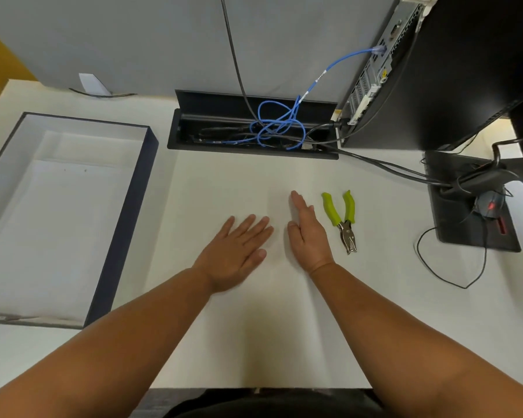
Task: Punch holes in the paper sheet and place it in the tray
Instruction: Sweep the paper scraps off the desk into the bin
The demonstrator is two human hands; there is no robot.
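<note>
Centrally, both of the person's hands lie on a white paper sheet (224, 188) spread on the white desk (390, 297). The left hand (239, 251) rests palm down with fingers straight and slightly spread, grasping nothing. The right hand (308, 236) rests with fingers straight and together, thumb apart, also grasping nothing. Just beside the right hand, on its outer side and not touching it, lies the hole punch (343, 220), its green handles pointing away from the person and its metal jaws toward them. Well apart to the left sits the tray (124, 221), a shallow dark-walled box with a white interior holding white sheets. Behind the sheet, an open cable well (194, 140) contains tangled blue cable (280, 125). A computer case (450, 70) stands at upper right.
</note>
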